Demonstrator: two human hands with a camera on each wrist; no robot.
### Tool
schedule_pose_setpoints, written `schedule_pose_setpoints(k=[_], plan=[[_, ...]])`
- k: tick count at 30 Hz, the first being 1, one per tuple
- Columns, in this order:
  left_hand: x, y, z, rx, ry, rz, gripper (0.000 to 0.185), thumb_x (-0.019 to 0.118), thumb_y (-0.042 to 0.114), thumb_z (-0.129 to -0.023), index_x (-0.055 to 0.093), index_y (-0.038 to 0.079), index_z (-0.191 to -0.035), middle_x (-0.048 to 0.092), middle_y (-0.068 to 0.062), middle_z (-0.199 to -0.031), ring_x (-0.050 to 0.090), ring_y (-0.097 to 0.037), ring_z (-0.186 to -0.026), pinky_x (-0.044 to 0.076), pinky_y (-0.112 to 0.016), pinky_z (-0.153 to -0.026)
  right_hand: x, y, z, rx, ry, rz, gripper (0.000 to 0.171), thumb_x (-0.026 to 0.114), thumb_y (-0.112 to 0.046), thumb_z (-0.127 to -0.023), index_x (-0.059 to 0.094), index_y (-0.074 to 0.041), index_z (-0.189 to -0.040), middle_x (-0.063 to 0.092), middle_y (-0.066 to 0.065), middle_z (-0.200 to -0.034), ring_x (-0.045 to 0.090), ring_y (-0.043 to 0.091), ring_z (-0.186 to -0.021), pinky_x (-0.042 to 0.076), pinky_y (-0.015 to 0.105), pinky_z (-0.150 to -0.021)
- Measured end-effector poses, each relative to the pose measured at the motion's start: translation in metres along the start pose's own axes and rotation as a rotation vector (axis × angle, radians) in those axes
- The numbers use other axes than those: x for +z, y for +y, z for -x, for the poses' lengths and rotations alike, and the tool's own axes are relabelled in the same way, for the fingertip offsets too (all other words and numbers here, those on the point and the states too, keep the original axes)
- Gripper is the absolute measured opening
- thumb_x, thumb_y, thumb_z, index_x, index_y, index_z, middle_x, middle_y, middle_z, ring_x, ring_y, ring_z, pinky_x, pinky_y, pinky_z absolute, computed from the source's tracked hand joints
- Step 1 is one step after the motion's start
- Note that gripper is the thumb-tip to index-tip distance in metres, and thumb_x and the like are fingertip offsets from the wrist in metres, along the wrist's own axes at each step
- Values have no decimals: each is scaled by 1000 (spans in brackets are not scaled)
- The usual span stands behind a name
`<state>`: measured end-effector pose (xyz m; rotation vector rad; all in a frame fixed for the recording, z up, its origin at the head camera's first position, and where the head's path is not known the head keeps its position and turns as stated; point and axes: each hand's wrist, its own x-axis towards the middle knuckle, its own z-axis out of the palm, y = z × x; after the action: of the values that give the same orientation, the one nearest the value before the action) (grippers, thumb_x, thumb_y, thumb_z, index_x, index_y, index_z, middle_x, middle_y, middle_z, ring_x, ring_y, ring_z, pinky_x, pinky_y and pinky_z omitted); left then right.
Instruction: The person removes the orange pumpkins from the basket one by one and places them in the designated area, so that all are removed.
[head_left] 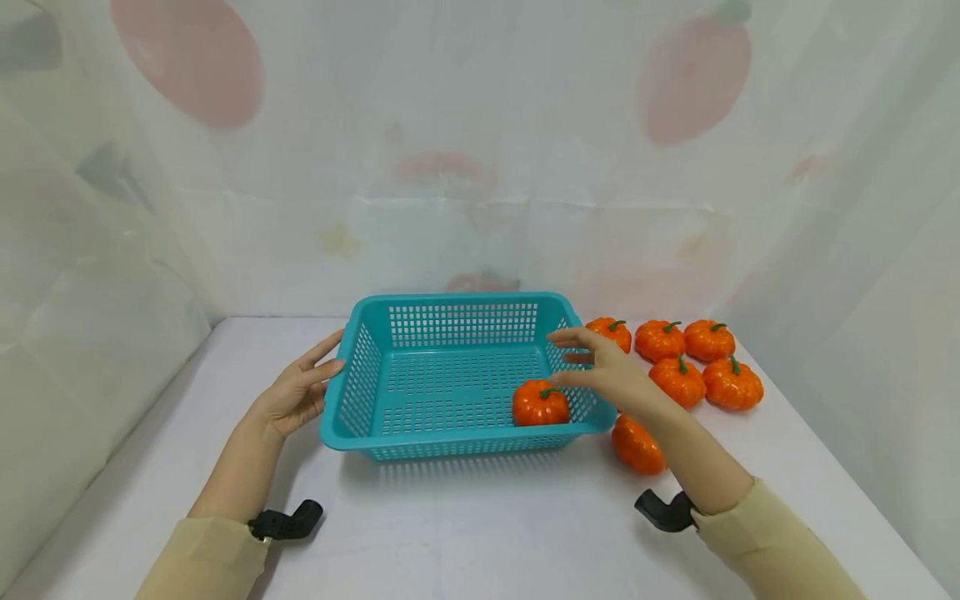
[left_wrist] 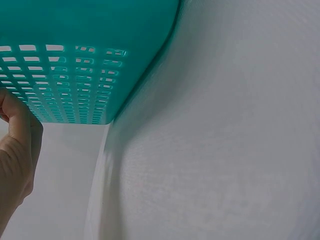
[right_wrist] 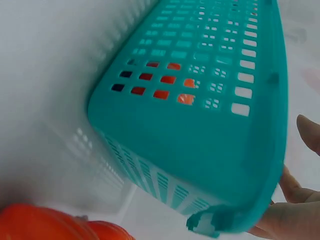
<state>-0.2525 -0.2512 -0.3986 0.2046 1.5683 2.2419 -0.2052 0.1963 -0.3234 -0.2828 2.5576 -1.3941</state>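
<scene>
A teal plastic basket (head_left: 457,439) with slotted walls stands on the white table. In it, at the near right corner, sits a small glossy orange pumpkin (head_left: 537,407) with a green stem. My left hand (head_left: 294,398) is at the basket's left side, thumb and fingers spread and reaching to the rim; in the left wrist view its fingers partly leave the frame. My right hand (head_left: 611,367) hangs over the basket's right rim, fingers extended inward above the pumpkin and holding nothing. In the right wrist view, orange shows through the basket's slots.
Several more orange pumpkins (head_left: 732,384) lie on the table right of the basket; one pumpkin (head_left: 637,446) is close beneath my right forearm. Pale printed curtains (head_left: 465,242) hang behind and along both sides of the white table (head_left: 450,533).
</scene>
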Motion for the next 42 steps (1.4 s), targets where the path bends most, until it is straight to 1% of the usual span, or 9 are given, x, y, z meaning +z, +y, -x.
schedule_pose_setpoints(k=[5, 12, 18, 25, 31, 35, 37, 42], plan=[[1, 0, 1, -3, -2, 14, 67, 42, 7, -105, 8, 23, -161, 61, 1, -114, 70, -10, -93, 63, -28, -76, 9, 0, -7, 7, -32, -5, 64, 73, -26, -89, 44, -16, -145, 45, 11, -152, 42, 38, -141, 46, 56, -110], [4, 2, 3, 3, 7, -11, 68, 44, 8, -105, 8, 22, -161, 60, 0, -114, 70, -11, -92, 63, -27, -76, 20, 1, -18, 25, -41, -3, 63, 73, -29, -89, 46, -16, -144, 43, 14, -153, 40, 41, -142, 44, 58, -112], [4, 1, 2, 1, 16, -15, 69, 45, 7, -104, 7, 22, -161, 60, 0, -113, 71, -11, -92, 63, -27, -76, 27, 5, -26, 19, -55, -15, 60, 71, -25, -90, 46, -13, -143, 41, 17, -154, 37, 44, -143, 41, 58, -114], [3, 1, 1, -3, 11, -1, 69, 44, 7, -105, 7, 22, -161, 59, 0, -114, 70, -11, -93, 63, -27, -76, 35, 12, -33, 38, -39, 16, 59, 71, -23, -90, 47, -11, -143, 41, 19, -153, 39, 48, -141, 43, 58, -112], [3, 1, 1, -3, 4, -9, 69, 44, 7, -105, 6, 22, -161, 60, 0, -115, 70, -11, -93, 63, -27, -77, 43, 16, -37, 55, -56, 52, 59, 72, -18, -89, 47, -10, -143, 43, 19, -152, 42, 46, -137, 47, 56, -109], [3, 1, 1, -3, 3, -12, 68, 44, 7, -105, 7, 23, -161, 60, 0, -116, 70, -11, -93, 63, -28, -77, 46, 18, -38, 76, -94, 92, 61, 74, -20, -86, 50, -11, -141, 44, 21, -150, 45, 42, -135, 48, 56, -107], [4, 1, 2, -3, 1, -10, 68, 44, 8, -105, 7, 23, -161, 60, 0, -116, 70, -12, -93, 63, -28, -78, 46, 19, -39, 90, -127, 115, 63, 76, -20, -84, 51, -11, -140, 45, 21, -149, 45, 40, -135, 47, 56, -108], [5, 2, 3, -4, -6, -5, 69, 44, 8, -105, 6, 23, -161, 60, -1, -116, 71, -12, -93, 63, -28, -78, 47, 20, -39, 115, -197, 164, 67, 81, -17, -79, 52, -9, -138, 49, 18, -146, 48, 35, -130, 50, 52, -105]])
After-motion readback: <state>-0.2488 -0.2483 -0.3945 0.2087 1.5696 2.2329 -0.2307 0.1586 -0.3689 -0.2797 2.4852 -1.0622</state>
